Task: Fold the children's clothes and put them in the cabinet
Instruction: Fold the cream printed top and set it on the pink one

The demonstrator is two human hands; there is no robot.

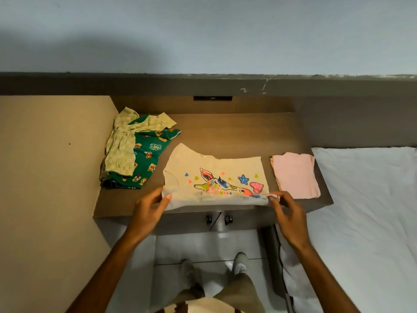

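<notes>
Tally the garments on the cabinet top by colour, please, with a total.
Cream with cartoon print: 1, the shirt pinched at its near edge by the left hand and right hand.
Pink: 1 folded piece, right end.
Green cartoon print: 1, crumpled garment, left end.
Pale yellow-green: 1, crumpled garment lying on the green one.
Total: 4

Both bare forearms reach forward from below, angled inward. Left hand (147, 210) palm down, thumb and fingers (167, 197) pinched closed. Right hand (288, 214) likewise, thumb and fingers (274, 198) pinched, remaining fingers curled loosely. Hands well apart, level.
</notes>
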